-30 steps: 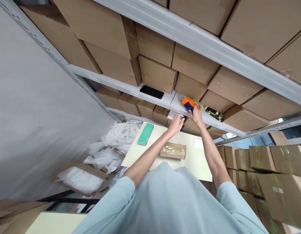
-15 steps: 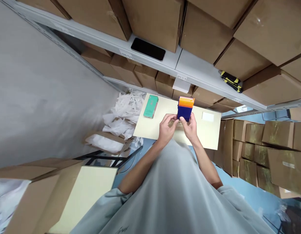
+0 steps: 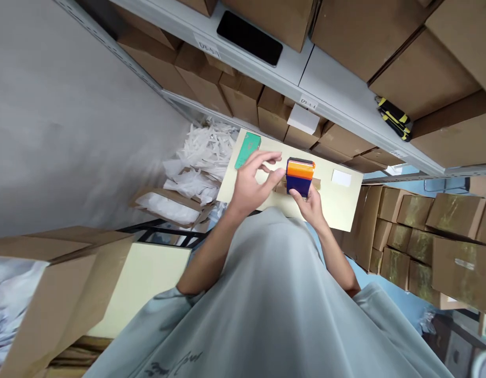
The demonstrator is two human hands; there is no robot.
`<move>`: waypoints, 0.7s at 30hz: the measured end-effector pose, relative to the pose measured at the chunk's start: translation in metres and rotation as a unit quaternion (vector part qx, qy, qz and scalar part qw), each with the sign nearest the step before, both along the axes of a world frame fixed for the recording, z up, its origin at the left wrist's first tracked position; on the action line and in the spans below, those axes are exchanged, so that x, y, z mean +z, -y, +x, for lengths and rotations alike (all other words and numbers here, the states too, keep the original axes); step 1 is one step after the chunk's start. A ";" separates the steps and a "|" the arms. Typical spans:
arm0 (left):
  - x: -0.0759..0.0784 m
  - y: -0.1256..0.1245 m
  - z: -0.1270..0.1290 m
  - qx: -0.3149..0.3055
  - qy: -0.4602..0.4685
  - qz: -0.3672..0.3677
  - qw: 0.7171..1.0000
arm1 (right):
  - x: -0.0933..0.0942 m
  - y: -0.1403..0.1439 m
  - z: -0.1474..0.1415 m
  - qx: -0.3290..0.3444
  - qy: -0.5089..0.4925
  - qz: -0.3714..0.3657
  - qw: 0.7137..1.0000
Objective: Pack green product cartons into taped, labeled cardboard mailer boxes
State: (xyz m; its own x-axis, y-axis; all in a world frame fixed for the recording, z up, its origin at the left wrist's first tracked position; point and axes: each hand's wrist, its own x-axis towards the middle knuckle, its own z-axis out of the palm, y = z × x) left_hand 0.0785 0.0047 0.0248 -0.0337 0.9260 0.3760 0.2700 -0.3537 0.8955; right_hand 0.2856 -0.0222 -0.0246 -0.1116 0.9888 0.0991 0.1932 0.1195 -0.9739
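My right hand point(image 3: 311, 202) grips an orange and blue tape dispenser point(image 3: 300, 177) just above the small cream table point(image 3: 345, 202). Beside it, my left hand point(image 3: 252, 181) hovers with its fingers spread, fingertips close to the dispenser's left side. A small brown carton point(image 3: 317, 184) lies on the table under the dispenser, mostly hidden by it and my hands. A green box point(image 3: 247, 149) rests at the table's far left corner, and a white card point(image 3: 341, 178) lies to the right.
Grey metal shelving point(image 3: 325, 92) above the table carries brown cartons, a black phone point(image 3: 249, 38) and a yellow-black tool point(image 3: 394, 118). White plastic bags point(image 3: 195, 168) are heaped on the floor at left. More cartons point(image 3: 424, 231) are stacked on the right, and an open carton point(image 3: 57, 294) stands near left.
My right hand took the tape dispenser off the shelf and brought it down over the table. My left hand came down with it, then opened and drew slightly left.
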 end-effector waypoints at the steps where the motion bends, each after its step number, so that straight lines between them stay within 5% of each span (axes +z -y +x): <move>1: 0.009 -0.007 -0.004 -0.007 -0.003 -0.001 1.000 | 0.001 0.003 0.002 0.010 0.015 0.002 1.000; 6: 0.030 -0.036 -0.016 -0.089 0.007 -0.071 0.993 | 0.008 0.013 0.014 0.045 0.075 0.002 0.996; 14: 0.022 -0.033 -0.017 -0.143 0.040 -0.129 0.980 | 0.012 0.016 0.024 0.065 0.103 -0.002 0.993; 21: 0.014 -0.018 -0.003 -0.147 0.007 -0.094 0.985 | 0.004 0.024 0.039 0.078 0.149 -0.004 0.986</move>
State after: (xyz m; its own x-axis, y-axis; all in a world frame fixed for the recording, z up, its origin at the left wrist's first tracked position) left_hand 0.0750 0.0225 0.0384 0.2422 0.9497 0.1985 0.1681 -0.2426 0.9554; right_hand 0.3248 -0.0462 -0.0211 -0.2851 0.9580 0.0314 0.4511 0.1630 -0.8774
